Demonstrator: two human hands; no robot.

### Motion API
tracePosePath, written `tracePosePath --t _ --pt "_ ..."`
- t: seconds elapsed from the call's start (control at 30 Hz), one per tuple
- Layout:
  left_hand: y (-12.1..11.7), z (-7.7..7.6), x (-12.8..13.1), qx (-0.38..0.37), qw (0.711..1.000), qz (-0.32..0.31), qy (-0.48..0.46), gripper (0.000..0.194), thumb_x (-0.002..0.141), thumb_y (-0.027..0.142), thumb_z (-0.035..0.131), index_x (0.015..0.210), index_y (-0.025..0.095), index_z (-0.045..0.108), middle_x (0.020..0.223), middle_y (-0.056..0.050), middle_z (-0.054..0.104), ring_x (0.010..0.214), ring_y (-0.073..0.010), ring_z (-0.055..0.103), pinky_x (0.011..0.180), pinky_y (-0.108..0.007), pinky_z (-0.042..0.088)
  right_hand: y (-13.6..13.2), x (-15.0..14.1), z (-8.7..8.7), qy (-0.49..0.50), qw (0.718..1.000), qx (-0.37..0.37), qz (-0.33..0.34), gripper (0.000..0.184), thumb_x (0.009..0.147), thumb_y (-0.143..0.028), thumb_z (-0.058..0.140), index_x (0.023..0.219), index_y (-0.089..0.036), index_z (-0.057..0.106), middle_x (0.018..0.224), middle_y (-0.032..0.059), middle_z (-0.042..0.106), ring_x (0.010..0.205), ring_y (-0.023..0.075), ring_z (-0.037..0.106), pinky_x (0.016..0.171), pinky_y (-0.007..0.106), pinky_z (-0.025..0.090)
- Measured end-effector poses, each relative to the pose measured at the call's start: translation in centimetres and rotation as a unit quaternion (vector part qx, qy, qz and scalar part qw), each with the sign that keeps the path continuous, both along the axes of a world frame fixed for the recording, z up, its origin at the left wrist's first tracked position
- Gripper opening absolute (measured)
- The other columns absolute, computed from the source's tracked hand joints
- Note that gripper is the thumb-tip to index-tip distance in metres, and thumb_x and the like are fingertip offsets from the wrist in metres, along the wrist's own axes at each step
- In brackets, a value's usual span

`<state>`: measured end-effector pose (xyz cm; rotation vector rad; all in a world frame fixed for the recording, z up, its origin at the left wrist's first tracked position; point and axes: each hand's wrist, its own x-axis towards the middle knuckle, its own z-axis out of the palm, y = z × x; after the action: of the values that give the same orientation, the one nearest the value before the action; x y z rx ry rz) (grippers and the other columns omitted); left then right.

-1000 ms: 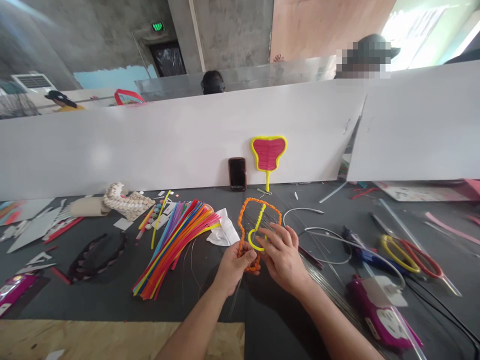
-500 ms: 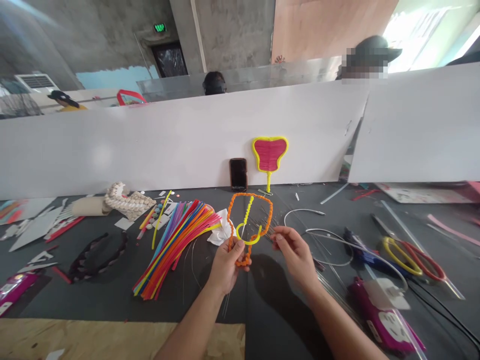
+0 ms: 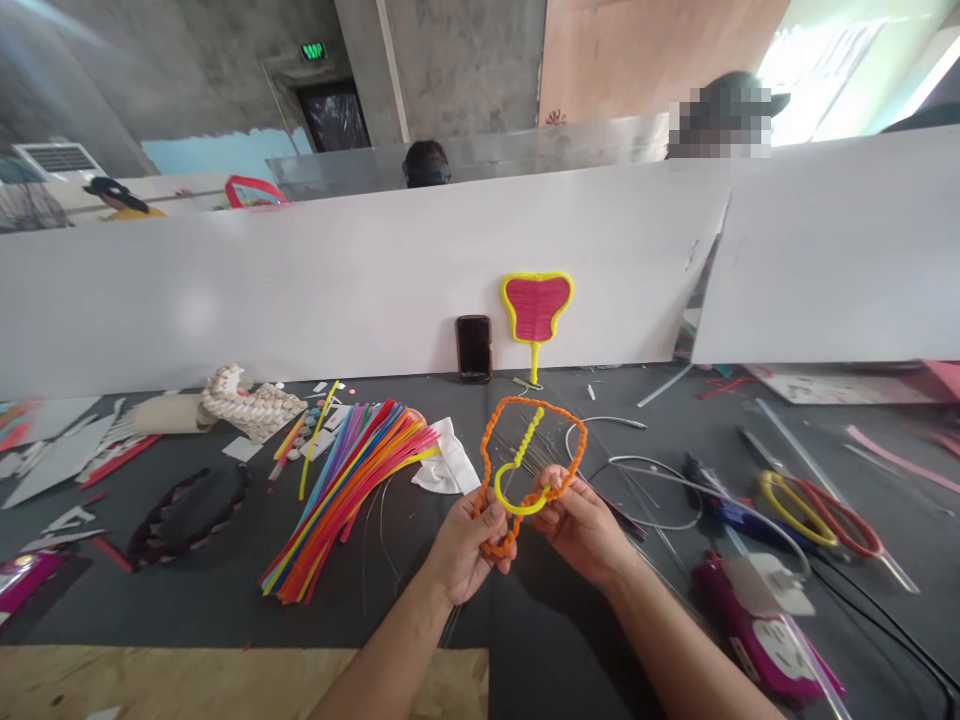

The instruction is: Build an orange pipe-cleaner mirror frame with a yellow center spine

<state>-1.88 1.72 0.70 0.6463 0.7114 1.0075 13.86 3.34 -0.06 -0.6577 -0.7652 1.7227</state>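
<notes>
Above the black table, my left hand [image 3: 466, 545] is closed on the lower left of a twisted orange pipe-cleaner loop [image 3: 532, 401]. A yellow pipe cleaner [image 3: 531, 436] lies across the loop, its upper part twisted and its lower part curled into a smooth open ring. My right hand [image 3: 585, 525] pinches the loop's right side, close to the end of the yellow curl. Fingers hide the exact spot of that pinch. Left of my hands lies a bundle of coloured pipe cleaners [image 3: 352, 490], beside a crumpled white tissue [image 3: 448, 460].
A red fan shape with yellow edging [image 3: 537, 308] and a phone [image 3: 474, 349] lean on the white partition [image 3: 360, 290]. To the right are scissors [image 3: 799, 510], wires, a blue-handled tool [image 3: 731, 515] and a purple power strip [image 3: 765, 630]. A dark braided band [image 3: 187, 520] lies left.
My right hand has moved in from beside the orange loop and now grips its right side. The loop has shifted right and tilted, the yellow pipe cleaner with it.
</notes>
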Motion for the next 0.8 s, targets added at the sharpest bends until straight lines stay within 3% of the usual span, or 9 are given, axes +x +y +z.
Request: tracePosePath --t 0.23,0.37,0.5,0.67,0.8 --pt "0.0 0.2 -0.2 0.016 1.0 0.0 -0.021 0.037 0.067 0.045 0.074 0.074 0.018 0.049 0.05 0.009 0.042 0.036 -0.0063 0.048 0.031 -0.015 0.035 0.5 -0.8 -0.4 0.03 0.993 -0.091 -0.066 0.024 0.071 -0.037 0.07 0.076 -0.021 0.053 0.064 -0.0051 0.047 0.047 0.0066 0.036 0.044 0.021 0.032" --pt "0.0 0.4 -0.3 0.023 0.999 0.009 -0.037 0.038 0.067 0.043 0.075 0.071 0.018 0.046 0.058 0.007 0.047 0.033 -0.0041 0.046 0.028 -0.014 0.029 0.4 -1.4 -1.2 -0.005 0.988 -0.152 -0.038 0.027 0.066 -0.035 0.074 0.071 -0.019 0.053 0.058 -0.0048 0.047 0.045 0.0066 0.039 0.04 0.018 0.028" --pt "-0.1 0.6 -0.3 0.032 0.999 0.017 -0.029 0.036 0.067 0.043 0.074 0.073 0.017 0.05 0.068 0.004 0.054 0.034 -0.0024 0.046 0.028 -0.013 0.025 0.3 -2.0 -2.0 -0.037 0.985 -0.17 -0.011 0.026 0.065 -0.033 0.073 0.069 -0.017 0.053 0.063 -0.0028 0.054 0.044 0.0052 0.042 0.038 0.016 0.03" --pt "-0.1 1.0 -0.3 0.032 0.998 0.056 0.008 0.034 0.066 0.041 0.076 0.08 0.016 0.057 0.064 0.003 0.052 0.047 -0.0063 0.054 0.033 -0.013 0.031 0.2 -2.4 -2.8 -0.1 0.985 -0.14 -0.003 0.029 0.07 -0.042 0.069 0.069 -0.018 0.053 0.06 -0.0035 0.055 0.042 0.0059 0.043 0.037 0.018 0.033" --pt "-0.2 1.1 -0.3 0.02 0.997 0.059 0.043 0.035 0.065 0.042 0.077 0.076 0.015 0.058 0.067 -0.001 0.06 0.06 -0.0133 0.063 0.043 -0.017 0.045 0.3 -2.1 -2.6 -0.218 0.975 -0.029 -0.012 0.03 0.074 -0.047 0.065 0.073 -0.017 0.058 0.057 -0.0031 0.054 0.047 0.0093 0.048 0.044 0.022 0.041"
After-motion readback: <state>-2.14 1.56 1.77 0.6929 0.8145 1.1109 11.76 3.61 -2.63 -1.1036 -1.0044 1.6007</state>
